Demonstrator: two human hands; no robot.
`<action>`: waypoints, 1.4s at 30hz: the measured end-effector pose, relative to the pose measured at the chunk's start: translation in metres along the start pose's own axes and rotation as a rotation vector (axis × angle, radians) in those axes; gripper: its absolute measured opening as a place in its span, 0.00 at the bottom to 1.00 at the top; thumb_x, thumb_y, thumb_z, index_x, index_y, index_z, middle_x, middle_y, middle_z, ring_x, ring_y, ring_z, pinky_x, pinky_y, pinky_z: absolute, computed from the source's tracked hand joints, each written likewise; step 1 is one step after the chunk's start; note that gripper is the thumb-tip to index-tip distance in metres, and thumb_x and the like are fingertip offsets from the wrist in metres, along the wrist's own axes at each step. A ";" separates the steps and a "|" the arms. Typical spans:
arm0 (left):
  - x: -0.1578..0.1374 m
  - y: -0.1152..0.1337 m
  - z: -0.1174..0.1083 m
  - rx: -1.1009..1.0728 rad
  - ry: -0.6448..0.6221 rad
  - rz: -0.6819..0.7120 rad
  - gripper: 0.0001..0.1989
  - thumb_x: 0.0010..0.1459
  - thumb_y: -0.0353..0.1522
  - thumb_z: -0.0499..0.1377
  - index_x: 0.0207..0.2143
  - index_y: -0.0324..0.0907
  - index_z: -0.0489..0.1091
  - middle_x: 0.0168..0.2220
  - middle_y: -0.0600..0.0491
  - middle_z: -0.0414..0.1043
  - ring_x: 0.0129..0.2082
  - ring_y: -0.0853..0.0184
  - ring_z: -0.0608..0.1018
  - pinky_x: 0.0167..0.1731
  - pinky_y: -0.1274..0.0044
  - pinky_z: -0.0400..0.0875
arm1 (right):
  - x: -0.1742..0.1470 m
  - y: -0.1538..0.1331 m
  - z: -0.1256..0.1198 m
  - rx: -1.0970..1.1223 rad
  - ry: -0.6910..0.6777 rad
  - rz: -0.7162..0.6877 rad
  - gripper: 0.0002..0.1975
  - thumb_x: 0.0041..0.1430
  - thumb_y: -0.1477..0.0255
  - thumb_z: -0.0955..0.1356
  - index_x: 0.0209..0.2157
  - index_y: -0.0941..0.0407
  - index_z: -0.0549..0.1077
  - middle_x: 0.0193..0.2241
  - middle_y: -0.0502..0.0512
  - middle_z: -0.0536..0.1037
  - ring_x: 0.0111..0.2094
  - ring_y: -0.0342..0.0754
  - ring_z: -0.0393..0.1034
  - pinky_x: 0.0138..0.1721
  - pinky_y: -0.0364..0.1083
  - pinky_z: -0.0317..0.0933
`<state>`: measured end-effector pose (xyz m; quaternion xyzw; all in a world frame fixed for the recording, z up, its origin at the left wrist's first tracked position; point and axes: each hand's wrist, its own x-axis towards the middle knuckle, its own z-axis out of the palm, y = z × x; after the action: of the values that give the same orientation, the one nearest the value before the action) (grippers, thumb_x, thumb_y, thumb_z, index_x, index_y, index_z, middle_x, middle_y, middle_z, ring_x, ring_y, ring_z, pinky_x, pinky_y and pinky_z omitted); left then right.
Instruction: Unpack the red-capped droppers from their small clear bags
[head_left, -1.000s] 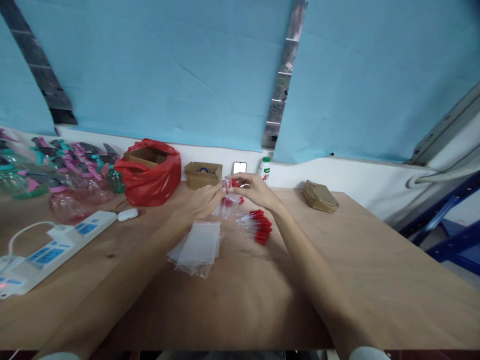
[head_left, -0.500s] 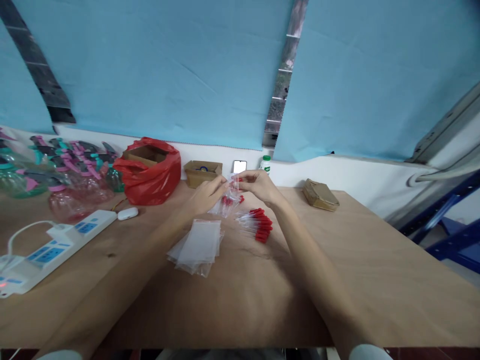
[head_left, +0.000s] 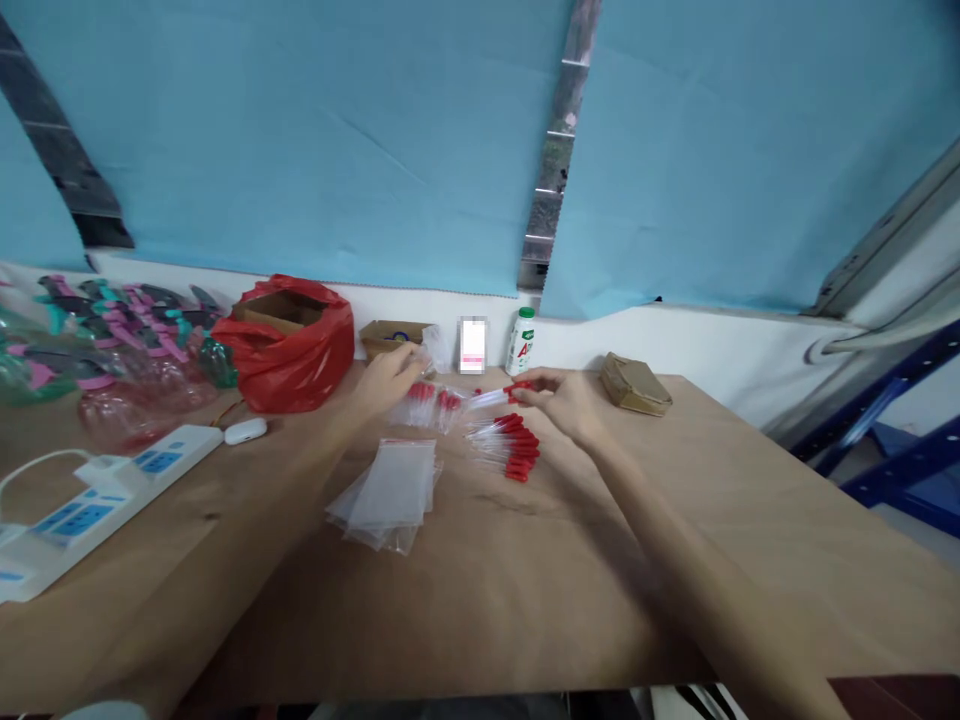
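Holding something in each hand, I lean over the wooden table (head_left: 645, 570), as my head camera shows it. My left hand (head_left: 390, 378) pinches a clear bag (head_left: 433, 350) at the fingertips, near the table's back edge and just in front of the cardboard box (head_left: 377, 338). My right hand (head_left: 564, 402) grasps a few red-ended sticks (head_left: 493, 398), too blurred to count, their clear shafts pointing toward the left edge.

Between my hands, on the table, lie filled bags (head_left: 424, 398) with red ends showing through the plastic; I take this as the part that is done, though I cannot tell whether they are sealed. Nearer the front edge, a fanned pile of loose sticks (head_left: 517, 440) rests below my right hand, and a stack of flat bags (head_left: 394, 485) lies to its left with nothing showing inside. By my judgement those two piles are what is left, so the work looks partway along. The sticks in my right hand are outside the bag in my left. A phone (head_left: 472, 346) and a bottle (head_left: 520, 342) stand by the back edge.
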<state>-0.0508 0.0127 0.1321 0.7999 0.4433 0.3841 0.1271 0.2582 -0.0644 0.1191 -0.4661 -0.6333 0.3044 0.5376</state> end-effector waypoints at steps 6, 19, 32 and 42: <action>-0.003 0.006 0.013 -0.019 -0.113 0.047 0.17 0.67 0.47 0.55 0.44 0.45 0.74 0.37 0.52 0.80 0.36 0.62 0.78 0.37 0.74 0.66 | -0.050 0.045 0.006 -0.173 -0.032 -0.043 0.09 0.59 0.65 0.74 0.40 0.52 0.83 0.42 0.57 0.85 0.40 0.53 0.79 0.43 0.53 0.72; -0.006 0.011 0.016 -0.055 -0.127 0.081 0.16 0.66 0.48 0.58 0.44 0.45 0.72 0.33 0.56 0.77 0.32 0.65 0.76 0.34 0.75 0.62 | -0.060 0.058 0.007 -0.552 -0.183 -0.237 0.05 0.63 0.74 0.72 0.40 0.52 0.81 0.40 0.56 0.82 0.43 0.54 0.74 0.48 0.54 0.65; -0.009 0.008 0.029 0.009 -0.146 0.083 0.18 0.62 0.47 0.62 0.48 0.45 0.71 0.36 0.54 0.79 0.35 0.62 0.78 0.37 0.74 0.63 | -0.058 0.068 0.002 -0.648 -0.028 -0.207 0.07 0.66 0.69 0.71 0.44 0.53 0.81 0.38 0.57 0.83 0.42 0.56 0.71 0.44 0.52 0.63; -0.011 0.011 0.033 -0.067 -0.180 0.077 0.19 0.60 0.48 0.64 0.45 0.45 0.69 0.37 0.54 0.79 0.37 0.62 0.78 0.39 0.74 0.64 | -0.056 0.068 0.002 -0.646 0.036 -0.133 0.09 0.66 0.69 0.69 0.42 0.55 0.82 0.37 0.58 0.82 0.37 0.54 0.71 0.42 0.51 0.63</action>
<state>-0.0231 0.0019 0.1102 0.8429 0.3861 0.3298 0.1781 0.2739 -0.0901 0.0359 -0.5754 -0.7166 0.0438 0.3917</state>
